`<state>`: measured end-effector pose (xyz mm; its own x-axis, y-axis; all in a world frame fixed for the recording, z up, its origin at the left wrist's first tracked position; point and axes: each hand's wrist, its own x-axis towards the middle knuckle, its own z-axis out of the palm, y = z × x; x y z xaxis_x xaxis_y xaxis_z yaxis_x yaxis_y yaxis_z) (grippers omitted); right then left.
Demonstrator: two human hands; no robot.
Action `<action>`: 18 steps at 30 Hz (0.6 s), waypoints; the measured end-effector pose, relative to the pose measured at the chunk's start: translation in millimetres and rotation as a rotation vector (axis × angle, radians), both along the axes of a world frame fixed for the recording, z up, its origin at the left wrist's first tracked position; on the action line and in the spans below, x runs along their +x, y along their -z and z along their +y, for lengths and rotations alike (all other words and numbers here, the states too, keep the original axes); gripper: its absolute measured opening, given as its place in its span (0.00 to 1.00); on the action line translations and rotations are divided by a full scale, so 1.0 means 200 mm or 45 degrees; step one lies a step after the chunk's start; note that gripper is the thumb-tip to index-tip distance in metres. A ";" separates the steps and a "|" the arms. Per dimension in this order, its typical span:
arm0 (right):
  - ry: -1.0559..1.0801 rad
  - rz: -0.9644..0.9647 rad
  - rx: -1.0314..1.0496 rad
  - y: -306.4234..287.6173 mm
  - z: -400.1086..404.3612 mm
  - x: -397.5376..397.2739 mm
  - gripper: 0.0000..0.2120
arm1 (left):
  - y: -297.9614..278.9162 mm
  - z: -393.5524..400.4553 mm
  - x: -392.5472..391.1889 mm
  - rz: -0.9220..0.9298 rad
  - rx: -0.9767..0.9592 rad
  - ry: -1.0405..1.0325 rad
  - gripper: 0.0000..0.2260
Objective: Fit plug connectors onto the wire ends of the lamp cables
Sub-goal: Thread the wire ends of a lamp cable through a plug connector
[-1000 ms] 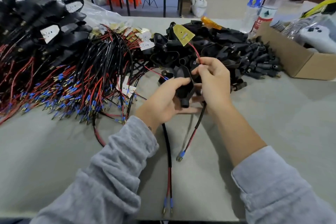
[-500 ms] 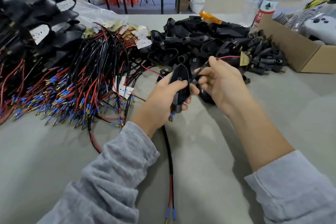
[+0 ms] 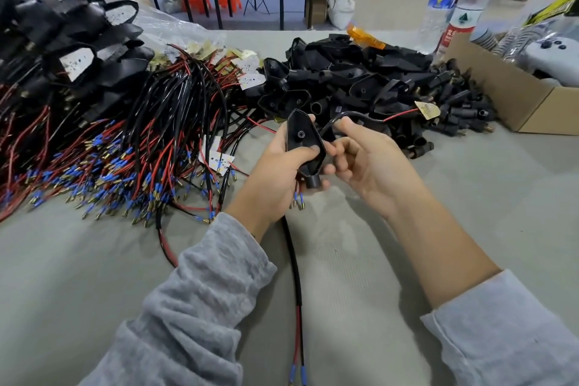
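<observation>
Both hands are up over the grey table (image 3: 407, 229), working one black housing onto a cable.

The left hand (image 3: 275, 175) grips the black housing (image 3: 302, 142), thumb curled across its face, and blue-tipped wire ends (image 3: 297, 199) poke out just below its neck. The right hand (image 3: 369, 160) pinches the black cable (image 3: 347, 116), which arcs away to a small yellow board (image 3: 426, 110) lying on the heap of black housings (image 3: 360, 78). Left of the hands lies a tangle of red and black cables (image 3: 131, 147); another cable (image 3: 296, 276) runs between the arms.
</observation>
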<state>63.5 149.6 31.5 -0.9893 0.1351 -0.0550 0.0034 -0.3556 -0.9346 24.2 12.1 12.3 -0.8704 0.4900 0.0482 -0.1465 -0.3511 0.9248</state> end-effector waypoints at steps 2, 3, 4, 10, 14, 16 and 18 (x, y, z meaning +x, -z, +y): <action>-0.058 0.002 0.157 0.01 0.00 0.00 0.13 | 0.00 -0.01 0.00 0.023 -0.036 0.062 0.17; -0.070 0.011 0.215 0.02 0.00 0.00 0.15 | 0.00 -0.01 0.00 0.040 -0.061 0.077 0.17; -0.064 0.023 0.262 0.02 0.00 0.00 0.16 | 0.00 -0.01 0.00 0.053 -0.086 0.081 0.16; 0.160 0.113 0.222 0.01 -0.01 0.01 0.06 | -0.03 0.00 0.00 -0.092 0.019 -0.101 0.09; 0.331 0.142 0.039 0.00 0.00 -0.01 0.06 | -0.04 0.00 -0.01 -0.161 0.013 -0.222 0.10; 0.272 0.130 0.044 0.01 0.00 -0.01 0.06 | -0.04 0.01 -0.01 -0.139 0.029 -0.241 0.09; 0.174 0.125 0.153 0.02 -0.01 0.00 0.07 | -0.04 0.01 0.00 -0.130 0.032 -0.257 0.09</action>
